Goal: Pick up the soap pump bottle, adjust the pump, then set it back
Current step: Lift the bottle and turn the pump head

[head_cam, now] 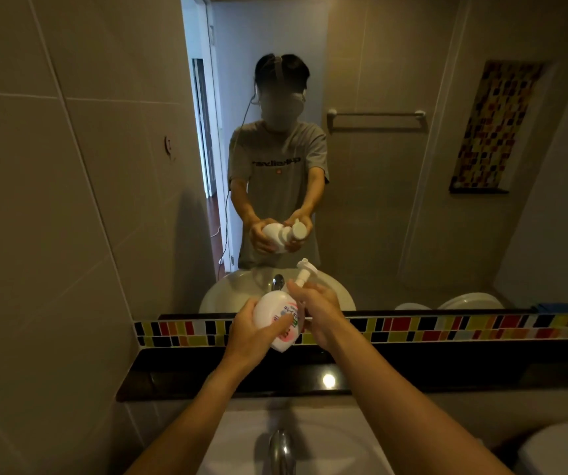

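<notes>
A white soap pump bottle [275, 311] with a pink printed label is held up in the air, tilted, in front of the mirror and above the dark shelf. My left hand [253, 332] wraps the bottle's body from the left and below. My right hand [320, 310] grips the neck at the base of the white pump head [304, 270], which sticks up and to the right past my fingers. Both forearms reach forward over the sink.
A dark glossy shelf [412, 375] runs under a coloured mosaic tile strip [412, 329] below the mirror [361, 183]. A white sink [241, 437] with a chrome tap [280, 450] lies beneath my arms. Tiled wall at left; a white toilet tank [563, 450] at lower right.
</notes>
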A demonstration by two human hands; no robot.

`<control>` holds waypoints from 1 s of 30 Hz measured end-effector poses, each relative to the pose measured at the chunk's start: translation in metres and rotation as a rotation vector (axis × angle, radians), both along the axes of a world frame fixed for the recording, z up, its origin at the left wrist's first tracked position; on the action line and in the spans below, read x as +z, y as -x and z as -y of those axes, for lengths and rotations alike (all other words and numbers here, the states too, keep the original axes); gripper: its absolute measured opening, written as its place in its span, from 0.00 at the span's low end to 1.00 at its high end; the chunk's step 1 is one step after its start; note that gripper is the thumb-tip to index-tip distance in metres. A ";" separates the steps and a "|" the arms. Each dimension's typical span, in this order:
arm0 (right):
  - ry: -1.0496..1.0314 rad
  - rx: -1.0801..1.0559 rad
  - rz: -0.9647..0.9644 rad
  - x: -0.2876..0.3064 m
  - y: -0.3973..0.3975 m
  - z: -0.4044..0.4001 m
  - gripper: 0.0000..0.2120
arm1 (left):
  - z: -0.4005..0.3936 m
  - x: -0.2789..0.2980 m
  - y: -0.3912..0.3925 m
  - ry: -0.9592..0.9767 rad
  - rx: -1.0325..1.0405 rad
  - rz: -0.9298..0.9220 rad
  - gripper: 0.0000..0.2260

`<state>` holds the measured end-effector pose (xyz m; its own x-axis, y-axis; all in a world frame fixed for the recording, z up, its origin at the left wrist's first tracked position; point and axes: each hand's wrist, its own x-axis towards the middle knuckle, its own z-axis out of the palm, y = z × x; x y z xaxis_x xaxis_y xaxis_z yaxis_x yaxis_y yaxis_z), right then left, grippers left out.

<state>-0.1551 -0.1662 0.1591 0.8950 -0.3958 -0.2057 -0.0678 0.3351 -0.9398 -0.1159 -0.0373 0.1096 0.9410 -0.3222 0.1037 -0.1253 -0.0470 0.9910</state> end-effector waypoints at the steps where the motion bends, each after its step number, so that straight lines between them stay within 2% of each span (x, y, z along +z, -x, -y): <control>1: 0.019 -0.032 -0.013 0.000 0.000 0.000 0.09 | 0.001 0.000 0.000 -0.053 0.033 0.052 0.23; 3: -0.041 -0.067 -0.029 -0.002 -0.002 0.002 0.12 | 0.001 0.001 0.000 0.028 -0.001 -0.034 0.26; 5: -0.137 -0.047 -0.038 -0.001 -0.002 0.006 0.14 | -0.001 0.005 0.000 0.181 -0.104 -0.255 0.30; 7: -0.218 0.028 -0.005 -0.002 -0.002 0.009 0.11 | -0.005 0.008 0.001 0.274 -0.226 -0.441 0.28; 8: -0.247 0.067 0.017 -0.001 -0.001 0.010 0.09 | -0.005 0.009 0.002 0.272 -0.244 -0.456 0.27; 10: -0.178 0.099 0.028 -0.001 -0.002 0.009 0.09 | -0.004 0.010 0.005 0.188 -0.186 -0.313 0.26; 12: -0.014 0.058 -0.005 -0.004 -0.005 0.009 0.14 | -0.003 0.011 0.006 0.089 -0.105 -0.128 0.24; 13: 0.009 0.035 -0.008 -0.005 -0.005 0.009 0.14 | -0.002 0.011 0.007 0.086 -0.094 -0.117 0.24; 15: -0.094 0.040 0.033 -0.007 -0.005 0.010 0.10 | -0.002 0.011 0.008 0.161 -0.109 -0.234 0.25; 17: -0.285 0.053 0.089 -0.008 -0.005 0.015 0.16 | -0.005 0.011 0.008 0.250 -0.169 -0.399 0.25; 19: -0.382 0.121 0.130 -0.008 -0.003 0.015 0.14 | -0.008 0.011 0.007 0.286 -0.249 -0.484 0.25; 20: -0.369 0.162 0.120 -0.008 -0.003 0.014 0.11 | -0.008 0.012 0.008 0.276 -0.258 -0.469 0.26; 22: -0.261 0.189 0.068 -0.006 -0.001 0.012 0.11 | -0.005 0.012 0.008 0.185 -0.199 -0.303 0.27; 24: -0.178 0.176 0.031 -0.009 -0.003 0.013 0.12 | -0.003 0.011 0.008 0.081 -0.122 -0.104 0.22; 25: -0.166 0.172 0.031 -0.009 -0.003 0.014 0.12 | -0.002 0.010 0.007 0.068 -0.109 -0.073 0.20; 30: -0.246 0.209 0.089 -0.016 -0.006 0.018 0.12 | -0.007 0.009 0.004 0.171 -0.181 -0.282 0.26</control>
<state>-0.1492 -0.1844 0.1429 0.9704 -0.1497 -0.1898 -0.0805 0.5400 -0.8378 -0.1199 -0.0298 0.1184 0.8696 -0.4865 -0.0847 0.1623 0.1196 0.9795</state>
